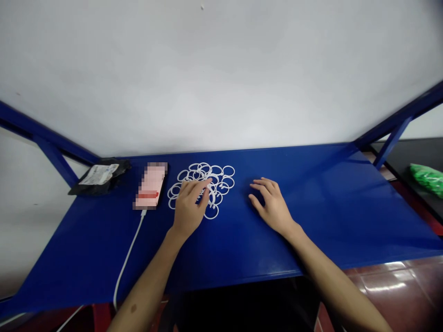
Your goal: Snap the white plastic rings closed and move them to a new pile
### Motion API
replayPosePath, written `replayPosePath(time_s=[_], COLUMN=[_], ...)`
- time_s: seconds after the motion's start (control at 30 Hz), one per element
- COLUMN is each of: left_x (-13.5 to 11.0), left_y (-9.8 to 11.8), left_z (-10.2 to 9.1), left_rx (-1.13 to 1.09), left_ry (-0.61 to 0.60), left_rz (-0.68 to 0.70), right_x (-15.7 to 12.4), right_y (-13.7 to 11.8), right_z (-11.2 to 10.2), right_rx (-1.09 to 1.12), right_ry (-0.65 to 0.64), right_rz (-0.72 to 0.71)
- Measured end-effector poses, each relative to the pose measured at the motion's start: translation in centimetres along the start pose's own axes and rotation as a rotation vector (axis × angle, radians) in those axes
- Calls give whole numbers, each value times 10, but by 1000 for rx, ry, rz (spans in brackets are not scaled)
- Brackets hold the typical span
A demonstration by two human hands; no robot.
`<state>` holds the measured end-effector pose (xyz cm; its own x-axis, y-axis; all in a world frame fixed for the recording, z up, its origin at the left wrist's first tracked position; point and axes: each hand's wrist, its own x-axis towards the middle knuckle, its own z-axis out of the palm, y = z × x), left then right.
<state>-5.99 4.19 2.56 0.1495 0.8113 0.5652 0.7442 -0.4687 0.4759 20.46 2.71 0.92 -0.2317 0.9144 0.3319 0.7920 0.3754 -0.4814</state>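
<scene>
A loose pile of white curtain rings lies left of centre, several of them overlapping, with small toothed clasps on some. Over the near side of this pile is my left hand, its thumb and forefinger closed on one white ring. The hand covers part of the pile and of that ring. My right hand rests on or just above the blue tabletop to the right of the pile. Its fingers are apart and slightly bent, with nothing between them.
A phone with a pinkish, blurred screen lies left of the rings, a white cable running from it over the front edge. Farther left is a dark plastic packet with a white label. Blue frame bars flank the table. Green bagged material lies far right.
</scene>
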Motion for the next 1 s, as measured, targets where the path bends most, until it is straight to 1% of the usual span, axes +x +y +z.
replayPosePath(time_s=[0.03,0.1,0.2,0.27,0.3,0.37,0.43,0.5,0.57,0.63,0.73,0.83,0.93,1.0], left_x=[0,0,2,5,7,8,5,-1,-9,-16,-19,-17,-14,-13], left_y=[5,16,31,39,42,46,48,48,48,47,47,45,43,42], left_z=[1,6,16,23,27,34,41,49,55,58,56,51,45,43], left_rx=[-98,-279,-494,-592,-625,-660,-694,-769,-837,-854,-855,-900,-940,-942], left_ry=[-23,-96,-210,-229,-223,-197,-184,-185,-187,-194,-235,-264,-278,-273], left_rz=[8,-7,-62,-75,-72,-73,-122,-206,-277,-326,-408,-473,-488,-482], right_x=[0,-1,-4,-6,-6,-6,-6,-6,-6,-7,-8,-11,-12,-13], right_y=[-6,-18,-29,-31,-31,-28,-26,-25,-26,-29,-32,-32,-32,-32], right_z=[-1,-2,0,5,7,12,14,14,10,7,3,3,3,3], right_rx=[84,282,592,787,870,973,975,910,809,690,570,531,541,597], right_ry=[0,-53,-177,-232,-238,-195,-105,-25,19,41,27,-1,-34,-73], right_rz=[-11,-13,75,178,231,317,362,366,350,319,230,146,133,135])
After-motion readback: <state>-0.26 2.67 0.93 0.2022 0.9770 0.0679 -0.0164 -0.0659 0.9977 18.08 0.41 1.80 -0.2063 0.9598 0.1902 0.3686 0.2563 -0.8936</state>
